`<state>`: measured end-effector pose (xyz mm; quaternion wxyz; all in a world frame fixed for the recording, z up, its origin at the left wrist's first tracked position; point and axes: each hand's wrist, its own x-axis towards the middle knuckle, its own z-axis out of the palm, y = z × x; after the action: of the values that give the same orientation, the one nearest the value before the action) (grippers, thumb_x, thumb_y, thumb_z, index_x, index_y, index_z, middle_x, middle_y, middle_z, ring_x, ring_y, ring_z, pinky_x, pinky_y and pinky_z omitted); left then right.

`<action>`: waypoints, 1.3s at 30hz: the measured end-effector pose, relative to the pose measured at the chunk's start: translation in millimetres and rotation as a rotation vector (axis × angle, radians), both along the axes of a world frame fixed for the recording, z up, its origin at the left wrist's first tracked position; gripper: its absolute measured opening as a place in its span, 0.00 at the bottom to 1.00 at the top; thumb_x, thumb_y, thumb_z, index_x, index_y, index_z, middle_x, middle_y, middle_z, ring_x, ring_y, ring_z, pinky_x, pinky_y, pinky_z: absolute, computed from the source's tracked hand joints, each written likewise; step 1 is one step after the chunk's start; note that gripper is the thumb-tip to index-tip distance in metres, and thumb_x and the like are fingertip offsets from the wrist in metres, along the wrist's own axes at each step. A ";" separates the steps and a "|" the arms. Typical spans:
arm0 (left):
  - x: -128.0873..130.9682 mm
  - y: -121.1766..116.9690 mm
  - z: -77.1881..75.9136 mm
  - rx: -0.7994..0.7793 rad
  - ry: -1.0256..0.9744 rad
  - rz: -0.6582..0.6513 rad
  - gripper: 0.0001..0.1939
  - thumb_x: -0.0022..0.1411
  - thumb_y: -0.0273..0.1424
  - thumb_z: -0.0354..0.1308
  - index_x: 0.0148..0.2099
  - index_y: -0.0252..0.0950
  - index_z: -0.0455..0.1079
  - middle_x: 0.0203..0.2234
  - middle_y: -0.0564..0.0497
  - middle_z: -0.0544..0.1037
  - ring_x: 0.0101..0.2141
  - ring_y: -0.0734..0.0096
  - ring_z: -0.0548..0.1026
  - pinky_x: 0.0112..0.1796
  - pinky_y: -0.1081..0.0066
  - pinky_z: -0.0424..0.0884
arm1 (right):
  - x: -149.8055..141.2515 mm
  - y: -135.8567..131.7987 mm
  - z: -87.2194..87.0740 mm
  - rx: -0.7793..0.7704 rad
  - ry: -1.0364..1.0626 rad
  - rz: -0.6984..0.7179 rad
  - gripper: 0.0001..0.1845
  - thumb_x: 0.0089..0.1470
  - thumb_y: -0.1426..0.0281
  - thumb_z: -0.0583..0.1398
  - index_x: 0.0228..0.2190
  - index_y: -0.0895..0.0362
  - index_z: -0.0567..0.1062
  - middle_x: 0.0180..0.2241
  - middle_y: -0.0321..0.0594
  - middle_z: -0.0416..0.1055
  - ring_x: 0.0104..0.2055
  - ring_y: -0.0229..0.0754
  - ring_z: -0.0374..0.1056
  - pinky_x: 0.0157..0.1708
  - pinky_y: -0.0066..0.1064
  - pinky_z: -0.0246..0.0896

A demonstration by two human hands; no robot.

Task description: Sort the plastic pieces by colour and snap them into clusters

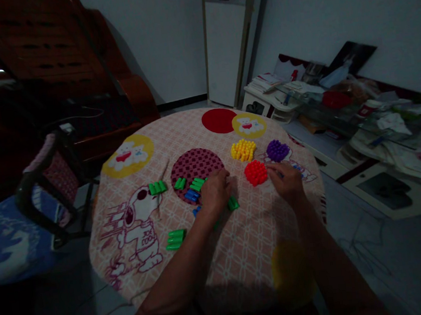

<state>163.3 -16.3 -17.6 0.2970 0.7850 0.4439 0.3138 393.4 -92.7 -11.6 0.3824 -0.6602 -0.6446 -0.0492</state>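
Observation:
My left hand is over the table's middle with its fingers curled together; whatever they may hold is hidden. Beside and partly under it lie green ribbed plastic pieces and blue ones. Another green piece shows just right of that wrist. My right hand has thumb and forefinger pinched at the right edge of a red cluster of small knobbly beads. Anything between those fingertips is too small to make out. Close by are a yellow bead cluster and a purple one.
More green pieces lie leftward, one group by the printed dog and another nearer me. A patterned cloth covers the round table. A chair stands at left, a cluttered glass-topped cabinet at right.

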 end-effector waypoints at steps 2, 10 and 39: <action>-11.9 8.3 -4.5 0.028 0.216 0.055 0.11 0.55 0.23 0.61 0.42 0.35 0.76 0.42 0.40 0.77 0.43 0.54 0.74 0.39 0.66 0.66 | -30.3 2.3 -6.6 -0.046 0.035 0.098 0.13 0.62 0.65 0.56 0.38 0.55 0.81 0.38 0.47 0.80 0.42 0.47 0.74 0.47 0.38 0.67; -0.7 -2.2 -10.7 0.063 0.170 -0.048 0.16 0.58 0.24 0.58 0.49 0.36 0.75 0.42 0.44 0.81 0.43 0.60 0.78 0.44 0.67 0.70 | -82.2 -3.2 -33.2 -0.042 0.137 0.247 0.15 0.58 0.73 0.61 0.47 0.55 0.78 0.44 0.47 0.78 0.47 0.47 0.74 0.49 0.38 0.70; 52.9 -69.2 -43.4 -0.725 -0.652 -0.368 0.17 0.56 0.36 0.63 0.46 0.32 0.75 0.21 0.55 0.70 0.21 0.79 0.66 0.25 0.76 0.60 | 29.9 -31.3 -31.9 -0.012 -0.082 -0.439 0.19 0.63 0.61 0.56 0.34 0.59 0.81 0.32 0.48 0.79 0.33 0.44 0.71 0.36 0.32 0.59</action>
<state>216.2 -85.4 -61.0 0.7230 0.5582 0.2631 0.3106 423.3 -123.9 -43.6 0.3322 -0.7844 -0.5005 -0.1544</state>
